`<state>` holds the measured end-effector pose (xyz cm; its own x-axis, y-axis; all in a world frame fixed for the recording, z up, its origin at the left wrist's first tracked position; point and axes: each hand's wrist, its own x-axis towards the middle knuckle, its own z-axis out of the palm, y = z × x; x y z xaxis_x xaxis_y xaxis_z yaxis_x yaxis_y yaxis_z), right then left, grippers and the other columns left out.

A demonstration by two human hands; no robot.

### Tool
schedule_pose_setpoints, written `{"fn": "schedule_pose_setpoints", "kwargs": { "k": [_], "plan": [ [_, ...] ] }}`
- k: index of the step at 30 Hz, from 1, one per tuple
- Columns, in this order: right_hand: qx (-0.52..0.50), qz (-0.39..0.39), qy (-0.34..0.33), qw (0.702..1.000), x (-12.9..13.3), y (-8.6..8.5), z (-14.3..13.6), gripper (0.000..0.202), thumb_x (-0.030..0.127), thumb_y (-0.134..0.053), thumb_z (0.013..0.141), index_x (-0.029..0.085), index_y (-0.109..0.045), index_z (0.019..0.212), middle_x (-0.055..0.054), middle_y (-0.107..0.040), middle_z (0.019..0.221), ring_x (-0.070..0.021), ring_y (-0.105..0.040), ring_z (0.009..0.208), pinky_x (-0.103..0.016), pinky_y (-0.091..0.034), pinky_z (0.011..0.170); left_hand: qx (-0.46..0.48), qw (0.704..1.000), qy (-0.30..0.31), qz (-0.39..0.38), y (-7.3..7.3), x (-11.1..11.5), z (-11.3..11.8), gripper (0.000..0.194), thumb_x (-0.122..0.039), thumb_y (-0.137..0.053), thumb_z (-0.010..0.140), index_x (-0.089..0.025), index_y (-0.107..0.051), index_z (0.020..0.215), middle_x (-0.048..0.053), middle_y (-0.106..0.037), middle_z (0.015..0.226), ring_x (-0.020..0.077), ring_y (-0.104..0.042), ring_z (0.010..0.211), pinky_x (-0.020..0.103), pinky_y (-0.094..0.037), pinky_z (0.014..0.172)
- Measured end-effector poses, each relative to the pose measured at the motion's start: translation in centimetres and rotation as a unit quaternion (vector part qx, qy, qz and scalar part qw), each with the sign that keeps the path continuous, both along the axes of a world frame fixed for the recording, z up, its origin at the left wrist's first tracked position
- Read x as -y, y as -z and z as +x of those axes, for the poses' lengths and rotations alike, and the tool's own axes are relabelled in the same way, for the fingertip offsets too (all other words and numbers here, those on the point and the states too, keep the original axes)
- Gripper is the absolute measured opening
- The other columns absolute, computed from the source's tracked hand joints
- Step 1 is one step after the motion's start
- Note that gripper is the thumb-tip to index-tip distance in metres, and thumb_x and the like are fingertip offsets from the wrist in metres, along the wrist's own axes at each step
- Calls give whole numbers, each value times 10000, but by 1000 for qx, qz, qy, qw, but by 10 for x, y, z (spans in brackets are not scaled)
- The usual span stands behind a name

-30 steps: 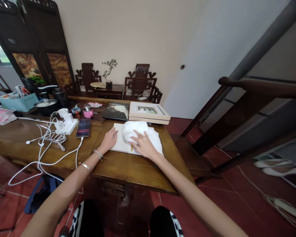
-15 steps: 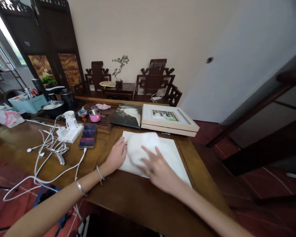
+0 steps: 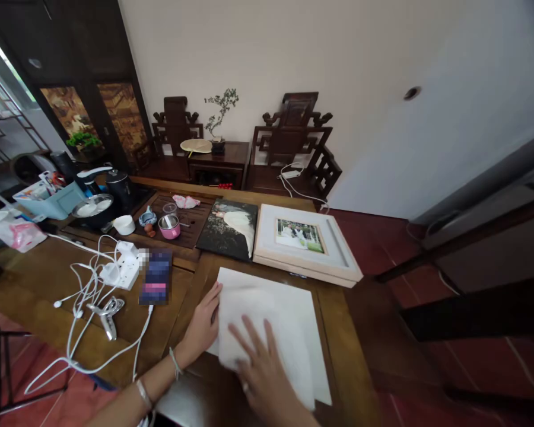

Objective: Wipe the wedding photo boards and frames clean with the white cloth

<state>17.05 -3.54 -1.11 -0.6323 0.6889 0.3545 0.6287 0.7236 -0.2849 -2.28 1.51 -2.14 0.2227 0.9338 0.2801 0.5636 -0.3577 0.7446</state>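
A large white sheet [image 3: 317, 350] lies flat on the wooden table. On it rests a smaller, thin white piece [image 3: 244, 305]; whether it is paper or cloth I cannot tell. My right hand [image 3: 264, 365] presses down on this thin piece with its fingers spread, slightly blurred. At the left edge of both white layers is my left hand [image 3: 204, 323]. Its fingers are stretched out along that edge, and the thumb side is partly hidden. Just beyond the sheet lie a framed photo [image 3: 299, 237] in a pale box-like frame and a dark photo panel [image 3: 229, 228].
To the left are a white power strip [image 3: 128, 267], tangled white cables [image 3: 82, 302], a phone [image 3: 156, 279] and a silver clip-like object [image 3: 109, 317]. A pink cup [image 3: 169, 226] stands on the tea tray [image 3: 200, 219]. The table's [image 3: 358, 367] right edge borders the red floor.
The thin white piece was bunched and raised under my right hand; it is now spread flatter and nearer to me. My right hand moved towards me. The camera view has tilted down.
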Motion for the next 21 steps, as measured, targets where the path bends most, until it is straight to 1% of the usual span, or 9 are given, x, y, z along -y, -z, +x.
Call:
{"fn": "schedule_pose_setpoints", "kwargs": {
  "k": [2, 3, 7, 10, 12, 14, 17, 19, 21],
  "plan": [
    [6, -23, -41, 999, 13, -10, 13, 214, 67, -529, 705, 217, -648, 798, -23, -435, 1474, -323, -195, 1431, -644, 6, 1142, 1, 1000, -2, -9, -2, 1, -1, 445, -48, -408, 889, -198, -555, 1281, 100, -426, 1469, 215, -345, 1393, 463, -340, 1138],
    [15, -45, -37, 998, 8, -15, 22, 258, 53, -506, 710, 220, -654, 840, -33, -473, 1447, -292, -238, 1422, -623, -45, 1154, 1, 1000, -5, -12, -3, 2, -1, 430, -55, -401, 898, -201, -568, 1266, 98, -429, 1467, 214, -343, 1394, 464, -339, 1137],
    [9, -91, 67, 994, -58, -31, 35, 329, 64, -432, 818, 197, -656, 1019, -105, -578, 1339, -269, -394, 1351, -616, -234, 1117, 3, 1000, -16, -21, -3, 2, 1, 380, -119, -404, 942, -211, -565, 1274, 92, -437, 1463, 213, -337, 1397, 463, -339, 1135],
    [-13, -78, 123, 989, -82, -26, 9, 316, 75, -465, 813, 207, -661, 1022, -74, -565, 1358, -336, -337, 1374, -685, -194, 1092, 5, 999, -25, -27, -1, 2, 2, 379, -135, -398, 949, -209, -549, 1289, 98, -434, 1465, 213, -335, 1398, 462, -335, 1137],
    [-22, -65, 115, 991, -65, -18, -12, 287, 65, -494, 776, 210, -664, 957, -42, -505, 1417, -365, -264, 1401, -705, -125, 1100, 13, 999, -28, -29, 0, 2, 1, 388, -111, -396, 934, -200, -549, 1279, 100, -425, 1470, 214, -333, 1399, 464, -324, 1144],
    [-26, -51, 88, 994, -31, -13, -22, 272, 49, -504, 743, 207, -652, 908, -27, -434, 1472, -361, -198, 1423, -693, -62, 1117, 22, 999, -24, -33, 1, 2, -1, 420, -71, -398, 904, -195, -540, 1279, 100, -406, 1482, 214, -326, 1403, 464, -313, 1152],
    [-3, -33, 23, 999, 10, -13, -11, 280, 24, -493, 707, 217, -628, 857, -8, -413, 1487, -326, -162, 1439, -660, -33, 1137, 26, 999, -11, -35, 2, 2, -2, 453, -48, -403, 885, -195, -520, 1298, 100, -392, 1491, 211, -321, 1405, 459, -317, 1153],
    [21, -26, -20, 999, 11, -16, 6, 289, 21, -477, 702, 223, -620, 850, -14, -469, 1449, -292, -211, 1431, -632, -88, 1147, 24, 999, -14, -25, 1, 2, -2, 424, -67, -397, 904, -197, -529, 1286, 101, -411, 1479, 211, -333, 1399, 462, -329, 1145],
    [30, -18, -17, 999, -9, -18, 19, 291, 34, -460, 727, 220, -624, 878, -47, -525, 1402, -275, -296, 1402, -619, -179, 1134, 22, 999, -22, -13, 1, 1, 0, 374, -97, -392, 928, -198, -555, 1249, 104, -443, 1457, 214, -353, 1389, 465, -348, 1133]
  ]
}}
